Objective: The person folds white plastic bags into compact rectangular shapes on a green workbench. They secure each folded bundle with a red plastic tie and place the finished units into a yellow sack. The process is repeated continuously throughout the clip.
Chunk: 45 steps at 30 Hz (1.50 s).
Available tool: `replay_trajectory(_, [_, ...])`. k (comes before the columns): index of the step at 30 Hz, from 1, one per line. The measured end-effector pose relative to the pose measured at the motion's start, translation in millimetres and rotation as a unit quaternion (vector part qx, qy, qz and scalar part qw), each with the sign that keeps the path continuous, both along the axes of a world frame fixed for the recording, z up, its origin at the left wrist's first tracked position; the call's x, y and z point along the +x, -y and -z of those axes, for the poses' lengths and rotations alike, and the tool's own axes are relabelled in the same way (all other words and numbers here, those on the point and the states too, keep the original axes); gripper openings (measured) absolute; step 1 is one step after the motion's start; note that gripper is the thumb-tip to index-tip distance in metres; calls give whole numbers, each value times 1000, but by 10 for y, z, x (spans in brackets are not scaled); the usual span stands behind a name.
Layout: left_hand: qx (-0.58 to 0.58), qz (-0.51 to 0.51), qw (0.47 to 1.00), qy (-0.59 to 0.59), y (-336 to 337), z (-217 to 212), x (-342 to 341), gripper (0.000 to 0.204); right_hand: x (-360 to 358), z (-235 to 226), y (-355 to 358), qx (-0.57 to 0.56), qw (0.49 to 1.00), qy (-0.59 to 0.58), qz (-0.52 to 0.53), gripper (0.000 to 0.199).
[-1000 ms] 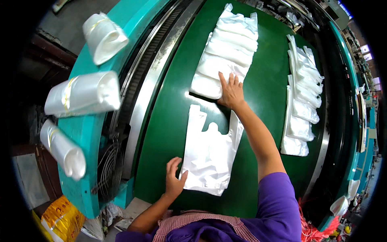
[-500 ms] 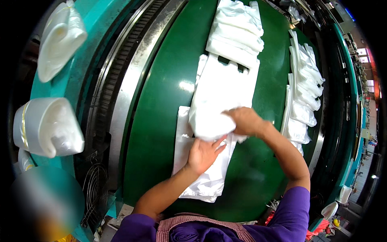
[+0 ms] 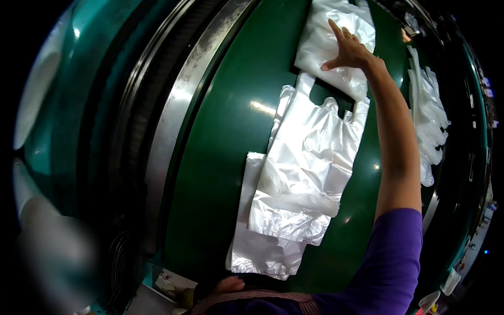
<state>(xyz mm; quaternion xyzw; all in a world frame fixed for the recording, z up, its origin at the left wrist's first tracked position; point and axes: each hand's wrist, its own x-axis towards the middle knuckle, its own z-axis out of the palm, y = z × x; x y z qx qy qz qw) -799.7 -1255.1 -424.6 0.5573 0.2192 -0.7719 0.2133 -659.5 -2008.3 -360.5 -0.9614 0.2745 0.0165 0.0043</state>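
Note:
At the far end of the green table (image 3: 220, 131), my right hand (image 3: 350, 51) rests over a folded pile of white plastic bags (image 3: 320, 52). Its fingers are spread and seem to touch the pile. Nearer lies a flat white plastic bag (image 3: 315, 142) with cut-out handles at its far end, creased across its lower part. Beneath its near end, another stack of white plastic bags (image 3: 262, 257) sticks out toward me. Close to my waist, my left hand (image 3: 229, 284) shows only in part, dark and smeared, so its fingers cannot be made out.
A metal rail (image 3: 181, 94) curves along the table's left side, beside teal machinery (image 3: 68, 157). More white bags (image 3: 426, 121) lie in a row at the right edge. Blurred white rolled bundles (image 3: 42, 215) are at the far left.
Both hands have left the near bag. My right hand moved far forward to the folded pile; my left drew back to my waist. The near bag now lies unfolded, and the view has shifted.

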Motion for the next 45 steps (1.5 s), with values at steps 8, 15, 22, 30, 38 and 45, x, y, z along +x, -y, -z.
replay_trajectory(8, [-97,-86,980,149,1023,-307,-23,42,101,64,-114,-74,991,-103,-34,52])
replay_trajectory(15, [-90,-438,868,214,961,-356,271,59,-786,1,-1043,104,972,-205,-45,25])
replay_trajectory(22, [-222,-222,900,302,300,-403,483,69,-2379,313,-3141,383,922,-37,35,46])
replay_trajectory(30, [-240,-128,889,368,2135,-633,1883,63,-2432,326,-4441,435,794,251,342,50])
replay_trajectory(38, [-630,-192,705,262,3976,-436,1799,51,-1696,222,-3233,550,306,582,515,46])
replay_trajectory(45, [-562,-73,807,166,2214,14,1078,50,-2336,-97,-3684,364,760,411,348,49])
